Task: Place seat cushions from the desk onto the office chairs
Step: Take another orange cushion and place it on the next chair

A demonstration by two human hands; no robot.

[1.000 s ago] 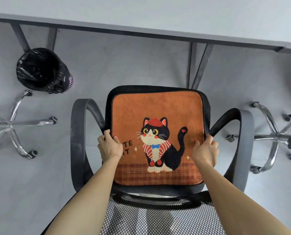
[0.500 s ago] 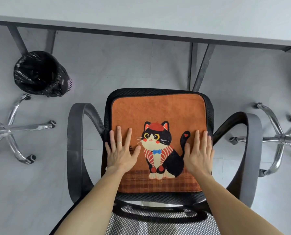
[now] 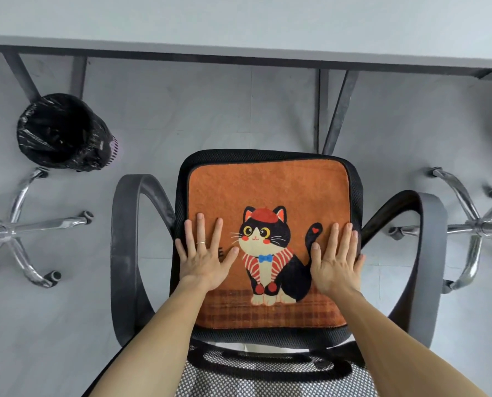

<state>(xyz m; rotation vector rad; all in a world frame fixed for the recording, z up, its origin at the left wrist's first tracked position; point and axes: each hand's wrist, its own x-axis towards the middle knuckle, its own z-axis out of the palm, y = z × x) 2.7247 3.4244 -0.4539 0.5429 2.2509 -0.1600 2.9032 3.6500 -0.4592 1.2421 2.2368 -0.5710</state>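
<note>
An orange seat cushion [image 3: 267, 187] with a black-and-white cat print lies flat on the seat of a black office chair [image 3: 127, 253] directly below me. My left hand [image 3: 204, 253] rests palm-down on the cushion's left part, fingers spread, a ring on one finger. My right hand [image 3: 336, 259] lies flat on the cushion's right part, near its edge. Neither hand grips anything. The chair's mesh backrest [image 3: 267, 376] is at the bottom edge.
The grey desk [image 3: 239, 21] runs across the top, its dark legs [image 3: 339, 110] just beyond the chair. A bin lined with a black bag [image 3: 64, 133] stands at the left. Chrome chair bases sit at the left [image 3: 15, 227] and right [image 3: 479, 224].
A second ago both hands gripped the cushion's side edges. They let go and now lie flat and open on top of it; the cushion has settled on the seat.
</note>
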